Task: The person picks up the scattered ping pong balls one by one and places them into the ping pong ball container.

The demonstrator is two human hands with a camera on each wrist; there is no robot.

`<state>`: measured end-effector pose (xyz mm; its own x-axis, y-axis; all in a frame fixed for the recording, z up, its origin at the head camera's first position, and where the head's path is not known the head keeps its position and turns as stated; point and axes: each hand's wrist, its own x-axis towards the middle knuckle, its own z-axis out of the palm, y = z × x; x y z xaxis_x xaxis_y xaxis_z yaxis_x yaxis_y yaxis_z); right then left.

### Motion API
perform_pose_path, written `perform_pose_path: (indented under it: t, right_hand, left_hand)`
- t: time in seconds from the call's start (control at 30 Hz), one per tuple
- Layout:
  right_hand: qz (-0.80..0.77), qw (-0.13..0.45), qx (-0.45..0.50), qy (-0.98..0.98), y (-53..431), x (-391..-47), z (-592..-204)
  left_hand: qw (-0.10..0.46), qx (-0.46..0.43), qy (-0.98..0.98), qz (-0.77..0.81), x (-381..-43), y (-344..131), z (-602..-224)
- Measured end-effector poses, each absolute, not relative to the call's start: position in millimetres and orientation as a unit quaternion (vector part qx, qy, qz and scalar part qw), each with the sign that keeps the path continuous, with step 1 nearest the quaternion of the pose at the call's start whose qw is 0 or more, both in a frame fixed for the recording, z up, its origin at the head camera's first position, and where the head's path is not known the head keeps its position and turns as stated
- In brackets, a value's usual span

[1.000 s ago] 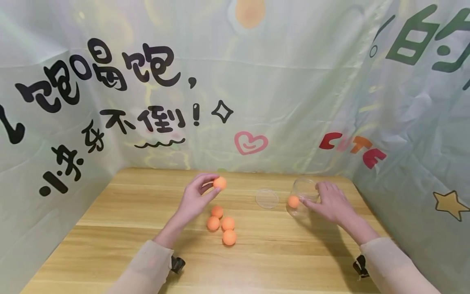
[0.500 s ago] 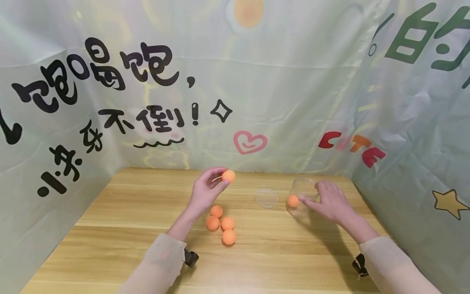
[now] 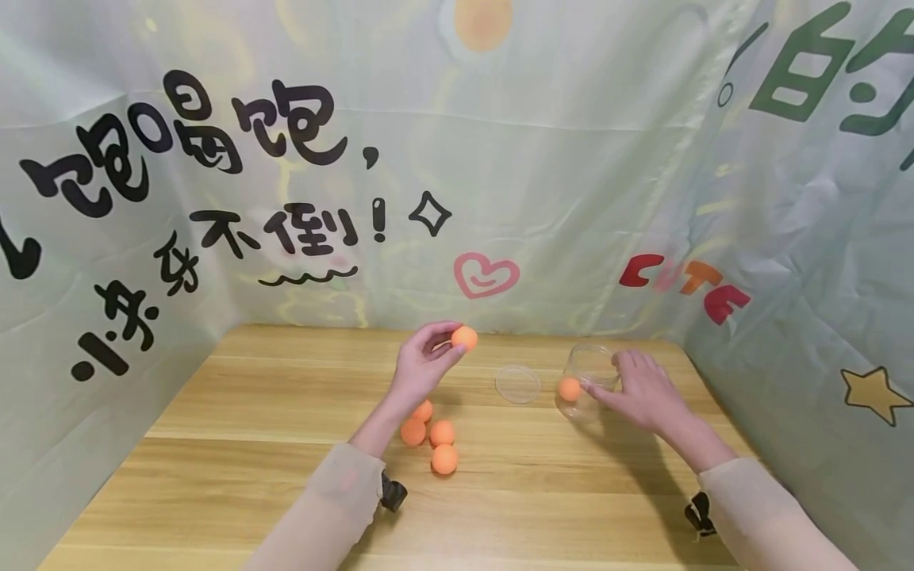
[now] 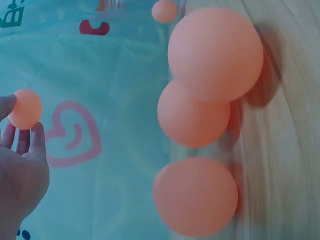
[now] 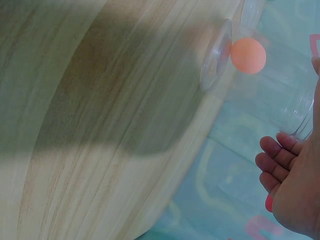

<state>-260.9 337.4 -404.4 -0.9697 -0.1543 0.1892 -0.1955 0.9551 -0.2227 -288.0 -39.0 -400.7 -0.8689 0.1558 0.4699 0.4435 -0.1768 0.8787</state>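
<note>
My left hand (image 3: pixel 417 371) pinches an orange ping-pong ball (image 3: pixel 464 339) between thumb and fingertips, raised above the back of the table. In the left wrist view that ball (image 4: pixel 27 109) shows at the far left, with the left hand (image 4: pixel 22 172) below it. On the right, my right hand (image 3: pixel 646 392) grips a clear jar (image 3: pixel 591 366) near its upper rim. The jar stands upright and uncovered. One orange ball (image 5: pixel 248 55) lies low inside it, near the base. Several more orange balls (image 3: pixel 445 459) sit grouped on the table below my left forearm.
A clear round lid (image 3: pixel 518 385) lies flat on the wooden table (image 3: pixel 543 507), just left of the jar. Printed fabric (image 3: pixel 571 174) walls in the table's back and both sides. Each sleeve cuff has a small black camera (image 3: pixel 393 492) under it.
My left hand has carried its ball to the right and slightly up, closer to the jar. The right hand, the jar and the balls on the table stay where they were.
</note>
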Motion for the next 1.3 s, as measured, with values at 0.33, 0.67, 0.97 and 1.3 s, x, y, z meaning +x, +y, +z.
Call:
perform_pose_path:
  t: [0.33,0.67,0.97,1.3]
  right_hand:
    - [0.121,0.085,0.090,-0.985,336,-262,-402]
    - [0.121,0.084,0.088,-0.985,335,-262,-402]
    - [0.122,0.084,0.088,-0.985,335,-262,-403]
    - [0.123,0.084,0.083,-0.985,336,-261,-404]
  left_hand:
    - [0.090,-0.241,-0.639,-0.725,-294,-19,-405]
    - [0.087,-0.251,-0.635,-0.725,-294,1,-405]
    - [0.068,-0.264,-0.628,-0.729,-293,19,-408]
    - [0.041,-0.270,-0.626,-0.730,-291,43,-403]
